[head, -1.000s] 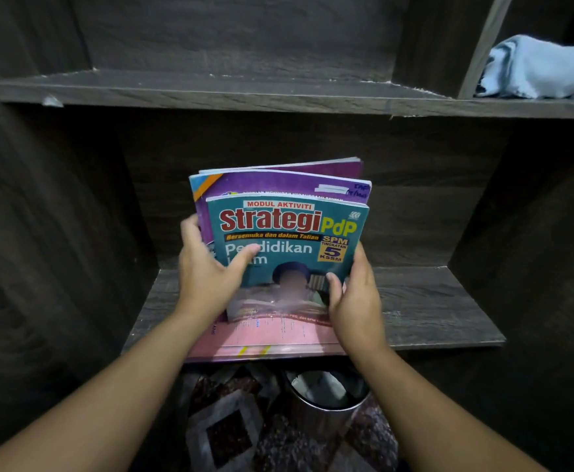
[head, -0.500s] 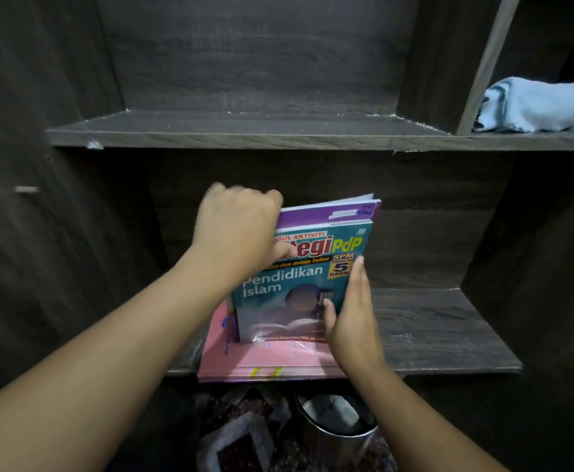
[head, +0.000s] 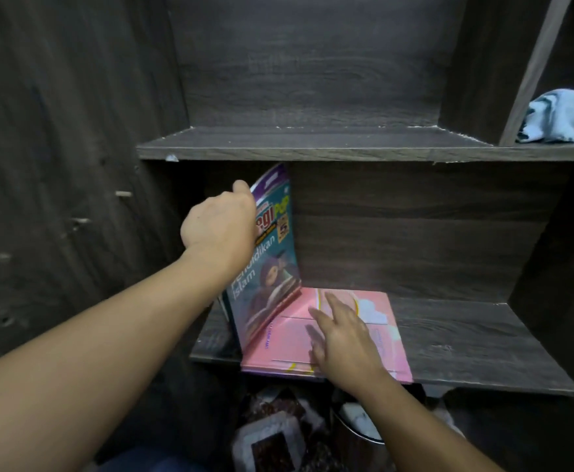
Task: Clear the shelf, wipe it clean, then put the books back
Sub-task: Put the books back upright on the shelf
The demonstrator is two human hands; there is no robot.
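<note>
Dark wood-grain cupboard [head: 313, 63] closes around me. My left hand [head: 219, 229] curls over the top edge of the teal book [head: 272, 267] and the purple book [head: 272, 175] behind it, holding both upright and tilted at the left of the lower shelf [head: 466, 342]. My right hand [head: 343, 338] rests flat with fingers spread on the pink book [head: 377, 349], which lies on that shelf and slightly overhangs its front edge. A pale blue cloth [head: 564, 120] sits on the upper shelf [head: 313, 144], far right

dim, dark-wood scene lit from the front, corners darkened, slight motion blur, wide-angle bending at edges.
</note>
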